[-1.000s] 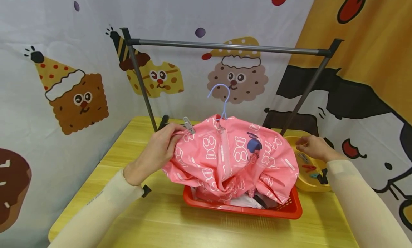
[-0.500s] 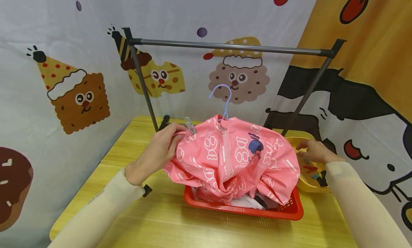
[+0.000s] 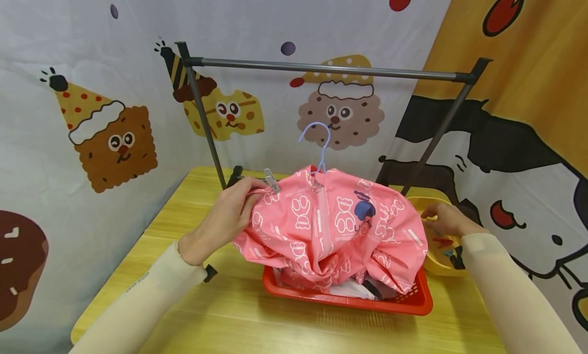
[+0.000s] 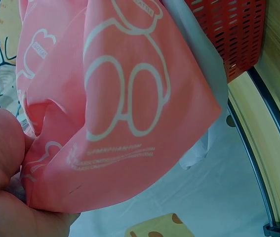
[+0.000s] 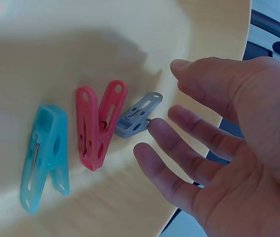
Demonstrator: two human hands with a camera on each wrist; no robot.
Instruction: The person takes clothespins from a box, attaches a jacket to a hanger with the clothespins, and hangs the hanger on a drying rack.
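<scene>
My left hand [image 3: 222,213] pinches the shoulder edge of a pink jacket [image 3: 298,231] with white bear prints; the left wrist view has its cloth [image 4: 125,123] hanging from the thumb and fingers. A grey clothespin [image 3: 271,180] is clipped on that shoulder, right by the fingertips. From the jacket's collar rises the hook of a blue hanger [image 3: 323,152]. Inside a yellow basin [image 3: 438,269], my right hand [image 5: 228,133] has its fingers spread, fingertips right at a small grey clothespin [image 5: 139,116]. A red clothespin [image 5: 99,126] and a teal clothespin [image 5: 46,153] lie beside it.
Under the jacket stands a red basket [image 3: 340,299] with more clothes in it. Behind them a grey metal rack [image 3: 321,67] spans the wooden table [image 3: 174,313]. A printed cartoon curtain [image 3: 257,17] hangs at the back.
My right hand has gone lower into the yellow basin, over the grey clothespin that showed in the head view earlier. The left hand and the jacket have stayed in place.
</scene>
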